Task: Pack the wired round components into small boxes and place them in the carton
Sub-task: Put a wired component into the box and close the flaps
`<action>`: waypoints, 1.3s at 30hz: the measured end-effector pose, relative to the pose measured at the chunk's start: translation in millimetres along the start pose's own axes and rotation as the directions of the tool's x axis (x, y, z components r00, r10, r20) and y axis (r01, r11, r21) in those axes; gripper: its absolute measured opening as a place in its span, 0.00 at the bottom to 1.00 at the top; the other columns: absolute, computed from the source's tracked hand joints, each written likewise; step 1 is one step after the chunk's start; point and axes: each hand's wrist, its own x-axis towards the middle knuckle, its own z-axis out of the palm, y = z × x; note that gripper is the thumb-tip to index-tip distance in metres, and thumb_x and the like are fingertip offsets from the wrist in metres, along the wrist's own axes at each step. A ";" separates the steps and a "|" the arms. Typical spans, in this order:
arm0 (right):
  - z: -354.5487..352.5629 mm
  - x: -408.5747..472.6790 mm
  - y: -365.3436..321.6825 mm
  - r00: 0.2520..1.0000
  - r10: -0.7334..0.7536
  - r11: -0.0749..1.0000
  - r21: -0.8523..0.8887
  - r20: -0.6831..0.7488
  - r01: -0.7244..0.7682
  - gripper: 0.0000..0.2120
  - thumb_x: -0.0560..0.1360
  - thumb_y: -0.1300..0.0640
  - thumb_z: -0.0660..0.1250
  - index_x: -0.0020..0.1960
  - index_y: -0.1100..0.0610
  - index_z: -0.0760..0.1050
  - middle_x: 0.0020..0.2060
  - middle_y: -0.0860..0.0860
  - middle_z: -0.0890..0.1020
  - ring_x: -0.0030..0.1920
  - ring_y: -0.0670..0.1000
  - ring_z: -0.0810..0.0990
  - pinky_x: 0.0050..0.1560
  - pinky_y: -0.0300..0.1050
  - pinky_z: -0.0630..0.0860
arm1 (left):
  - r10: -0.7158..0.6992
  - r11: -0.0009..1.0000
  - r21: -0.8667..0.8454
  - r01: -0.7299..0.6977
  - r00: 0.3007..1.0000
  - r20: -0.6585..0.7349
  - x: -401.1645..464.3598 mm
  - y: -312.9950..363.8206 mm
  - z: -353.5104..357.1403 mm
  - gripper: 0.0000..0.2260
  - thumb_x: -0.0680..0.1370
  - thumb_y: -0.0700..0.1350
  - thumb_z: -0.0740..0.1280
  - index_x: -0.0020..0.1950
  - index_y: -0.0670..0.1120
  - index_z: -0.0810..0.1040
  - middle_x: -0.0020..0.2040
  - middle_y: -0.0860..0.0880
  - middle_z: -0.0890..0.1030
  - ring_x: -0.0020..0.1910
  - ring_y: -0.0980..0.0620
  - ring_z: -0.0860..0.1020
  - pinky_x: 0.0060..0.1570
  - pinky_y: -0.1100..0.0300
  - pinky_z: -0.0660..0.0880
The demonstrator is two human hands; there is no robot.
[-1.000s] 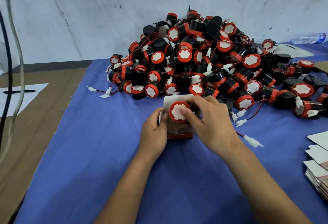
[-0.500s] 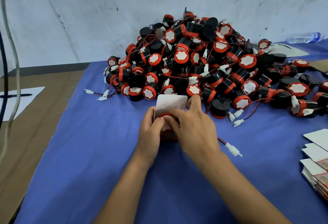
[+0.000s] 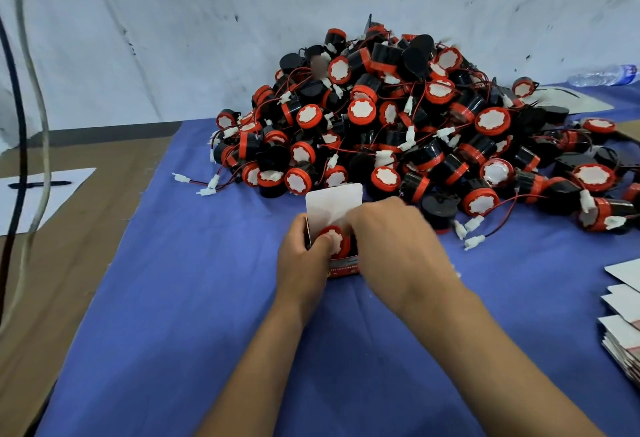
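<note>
Small box [image 3: 341, 265], its print unreadable, held one red-rimmed component [image 3: 333, 242]; my left hand [image 3: 304, 261] gripped the box, my right hand [image 3: 394, 242] curled over it.

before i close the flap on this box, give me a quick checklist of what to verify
1. Round component seated in the small box: ok, red face sits down inside the opening.
2. Box held steady: ok, left hand grips its left side, thumb pressing on the component's face.
3. Wire and white connector tucked inside: cannot tell, right hand covers that side.
4. Top flap free to fold: ok, it stands open behind the component.
5. Nothing from the pile snagged on the box: cannot tell, nearest parts sit close behind the flap.
</note>
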 end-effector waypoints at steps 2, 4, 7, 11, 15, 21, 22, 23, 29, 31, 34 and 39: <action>6.5 3.7 -6.5 0.996 -0.016 0.998 -0.056 0.093 0.022 0.12 0.73 0.69 0.61 0.37 0.55 0.67 0.35 0.50 0.70 0.36 0.50 0.68 0.31 0.43 0.62 | 0.010 1.000 0.008 -0.010 1.000 -0.014 0.1 0.1 -0.5 0.06 0.78 0.44 0.69 0.54 0.49 0.80 0.50 0.50 0.85 0.50 0.48 0.84 0.45 0.50 0.83; 13.0 5.7 -10.1 0.989 -0.017 0.994 -0.109 0.148 0.033 0.12 0.75 0.68 0.61 0.37 0.56 0.64 0.35 0.49 0.66 0.42 0.51 0.69 0.35 0.43 0.62 | 0.018 1.000 0.020 -0.017 1.000 -0.025 1.1 -0.2 -1.1 0.05 0.80 0.42 0.70 0.55 0.50 0.80 0.50 0.51 0.86 0.50 0.47 0.84 0.45 0.48 0.83; 17.1 5.1 -16.2 0.982 0.040 0.991 -0.130 0.185 -0.016 0.09 0.79 0.63 0.62 0.56 0.54 0.77 0.47 0.50 0.73 0.57 0.54 0.69 0.43 0.48 0.66 | 0.028 0.999 0.029 -0.028 0.999 -0.015 1.0 0.8 -0.8 0.09 0.79 0.42 0.72 0.57 0.52 0.80 0.52 0.53 0.86 0.53 0.51 0.84 0.52 0.46 0.84; 16.3 4.2 -20.0 0.975 0.042 0.980 -0.198 0.219 0.002 0.13 0.80 0.59 0.63 0.64 0.53 0.76 0.59 0.50 0.77 0.64 0.55 0.67 0.45 0.48 0.66 | 0.046 0.998 0.043 -0.046 0.999 -0.005 1.1 1.6 0.9 0.11 0.79 0.41 0.72 0.60 0.53 0.80 0.54 0.54 0.86 0.54 0.53 0.84 0.55 0.46 0.83; 6.3 -1.7 -10.7 0.984 0.002 1.000 -0.029 0.176 0.003 0.13 0.77 0.65 0.63 0.57 0.53 0.76 0.59 0.54 0.72 0.54 0.54 0.69 0.47 0.44 0.66 | 0.082 0.992 0.100 -0.080 0.997 -0.009 2.5 -0.9 3.2 0.10 0.80 0.40 0.70 0.58 0.53 0.79 0.52 0.53 0.86 0.53 0.51 0.84 0.52 0.46 0.83; -25.6 -12.4 21.0 0.991 0.097 0.995 0.016 0.088 -0.099 0.04 0.74 0.63 0.67 0.46 0.56 0.75 0.44 0.51 0.79 0.41 0.51 0.77 0.38 0.44 0.75 | 0.095 0.989 0.111 -0.093 0.995 -0.014 3.3 0.0 2.8 0.12 0.79 0.40 0.72 0.55 0.58 0.78 0.53 0.51 0.85 0.53 0.51 0.83 0.53 0.49 0.84; -27.9 -10.6 23.8 0.992 0.115 0.991 0.055 0.048 -0.118 0.04 0.74 0.63 0.67 0.46 0.57 0.79 0.43 0.52 0.82 0.43 0.53 0.80 0.41 0.48 0.80 | 0.093 0.990 0.103 -0.092 0.996 -0.009 2.8 0.9 2.5 0.12 0.79 0.40 0.73 0.55 0.58 0.78 0.53 0.52 0.85 0.53 0.51 0.84 0.53 0.49 0.84; -27.9 -8.2 24.4 0.992 0.123 0.986 0.118 -0.013 -0.121 0.05 0.73 0.64 0.68 0.45 0.57 0.81 0.42 0.53 0.84 0.42 0.54 0.82 0.43 0.50 0.82 | 0.093 0.991 0.097 -0.091 0.996 -0.007 2.3 1.5 2.0 0.13 0.78 0.40 0.74 0.55 0.58 0.79 0.53 0.53 0.85 0.53 0.52 0.84 0.52 0.51 0.84; 10.9 7.4 5.4 0.957 0.090 0.915 0.402 -0.274 0.029 0.04 0.77 0.62 0.69 0.46 0.56 0.83 0.40 0.48 0.84 0.41 0.49 0.81 0.44 0.48 0.79 | 0.105 0.981 0.168 -0.102 0.994 -0.008 3.9 3.5 0.9 0.06 0.77 0.41 0.74 0.51 0.49 0.82 0.45 0.46 0.85 0.47 0.44 0.83 0.46 0.44 0.83; 29.3 10.1 6.8 0.949 0.105 0.938 0.347 -0.297 0.004 0.05 0.79 0.60 0.65 0.52 0.54 0.79 0.43 0.49 0.81 0.44 0.53 0.79 0.44 0.52 0.77 | 0.109 0.979 0.172 -0.105 0.994 -0.011 3.3 4.3 1.2 0.06 0.77 0.41 0.75 0.50 0.50 0.81 0.46 0.46 0.86 0.48 0.43 0.83 0.47 0.45 0.82; 46.0 12.8 5.6 0.977 0.094 0.976 0.210 -0.194 -0.052 0.09 0.81 0.59 0.61 0.60 0.50 0.72 0.48 0.50 0.79 0.44 0.53 0.75 0.42 0.50 0.73 | 0.078 0.985 0.153 -0.078 0.997 0.000 2.1 6.8 1.8 0.10 0.79 0.41 0.73 0.54 0.56 0.81 0.47 0.51 0.87 0.48 0.48 0.85 0.49 0.44 0.83; 36.4 29.9 2.2 0.997 0.078 0.991 0.106 -0.021 -0.075 0.07 0.81 0.57 0.64 0.58 0.55 0.76 0.51 0.54 0.82 0.45 0.54 0.76 0.42 0.48 0.72 | 0.056 0.993 0.097 -0.059 0.998 0.035 3.1 6.7 0.2 0.13 0.82 0.38 0.66 0.54 0.57 0.82 0.46 0.51 0.86 0.43 0.53 0.83 0.39 0.57 0.80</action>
